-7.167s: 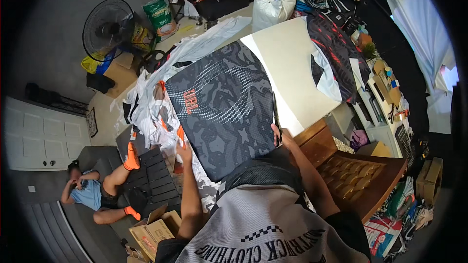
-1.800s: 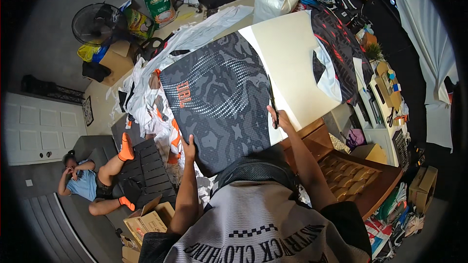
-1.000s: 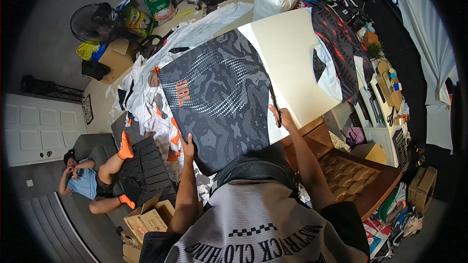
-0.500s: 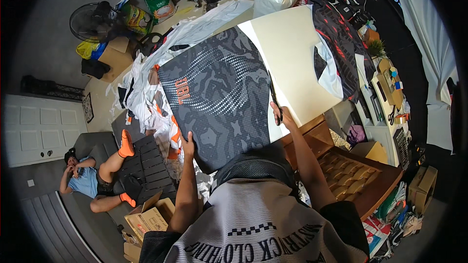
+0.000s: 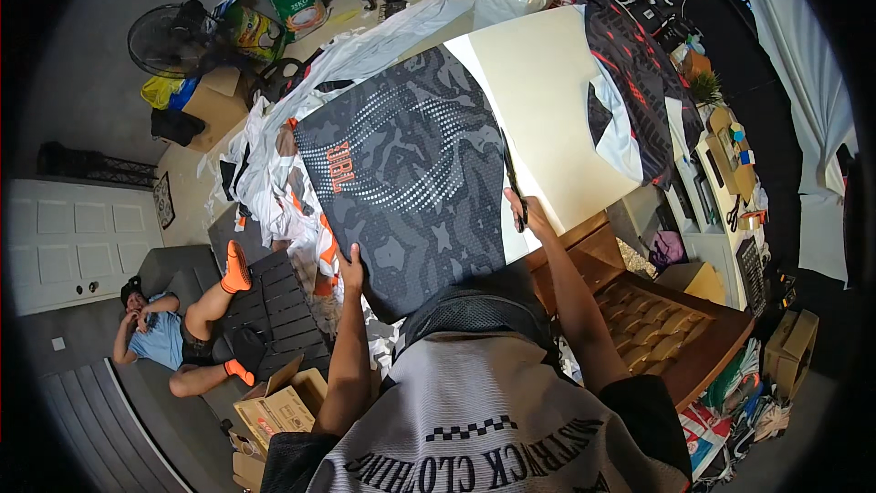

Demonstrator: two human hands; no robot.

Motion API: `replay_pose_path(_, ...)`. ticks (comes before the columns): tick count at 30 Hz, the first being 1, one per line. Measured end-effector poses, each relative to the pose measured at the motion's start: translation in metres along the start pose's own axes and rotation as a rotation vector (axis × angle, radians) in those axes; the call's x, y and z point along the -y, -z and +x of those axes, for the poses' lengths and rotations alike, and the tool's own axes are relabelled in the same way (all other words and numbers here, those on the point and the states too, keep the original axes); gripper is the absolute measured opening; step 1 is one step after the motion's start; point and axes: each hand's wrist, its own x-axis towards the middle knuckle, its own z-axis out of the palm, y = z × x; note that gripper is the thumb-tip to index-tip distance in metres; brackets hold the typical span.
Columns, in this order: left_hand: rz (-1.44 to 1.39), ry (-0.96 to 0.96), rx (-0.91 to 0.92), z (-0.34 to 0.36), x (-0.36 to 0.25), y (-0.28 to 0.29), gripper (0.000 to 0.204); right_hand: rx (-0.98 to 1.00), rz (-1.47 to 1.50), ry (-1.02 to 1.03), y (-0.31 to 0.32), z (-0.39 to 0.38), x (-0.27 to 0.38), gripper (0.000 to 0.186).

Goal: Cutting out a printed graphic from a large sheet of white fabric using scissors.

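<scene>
A dark grey camouflage-patterned fabric panel (image 5: 411, 246), with white dots and orange lettering, lies in front of me on the table. Its near left edge is in my left hand (image 5: 351, 269), with the thumb on top and the other fingers partly hidden. At the panel's right edge my right hand (image 5: 533, 216) is closed round the dark handles of a pair of scissors (image 5: 509, 164). The blades point away from me along that edge, beside a white strip (image 5: 516, 242). How far apart the blades are, I cannot tell.
Right of the panel is a cream board (image 5: 538, 100), with dark red-marked fabric (image 5: 630, 82) beyond it. White scraps (image 5: 274, 155) heap along the left side. A wooden chair (image 5: 657, 329) stands by my right arm, an open carton (image 5: 283, 406) by my left. Another person (image 5: 160, 329) reclines on a sofa.
</scene>
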Motion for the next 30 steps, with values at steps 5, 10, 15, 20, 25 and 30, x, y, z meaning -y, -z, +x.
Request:
replay_pose_path(5,0.001,0.002,0.000,0.000,0.002,-0.001,0.055,0.005,-0.034,-0.006,-0.001,0.002,-0.002,0.060)
replay_pose_path(10,-0.010,0.005,0.002,-0.001,-0.001,0.000,0.055,0.006,-0.039,0.010,-0.001,0.004,-0.003,0.059)
replay_pose_path(15,-0.014,0.006,0.001,-0.002,-0.005,0.001,0.055,-0.010,-0.064,0.041,-0.001,0.002,-0.005,0.059)
replay_pose_path(20,-0.015,0.007,0.004,-0.002,-0.007,0.001,0.055,-0.024,-0.062,0.037,-0.001,0.004,-0.005,0.058)
replay_pose_path(25,-0.015,0.007,0.004,-0.003,-0.008,0.002,0.056,-0.030,-0.042,0.008,0.002,0.004,-0.004,0.058)
replay_pose_path(30,-0.018,0.011,0.006,-0.003,-0.009,0.002,0.056,-0.055,-0.075,-0.035,0.007,0.003,-0.003,0.060)
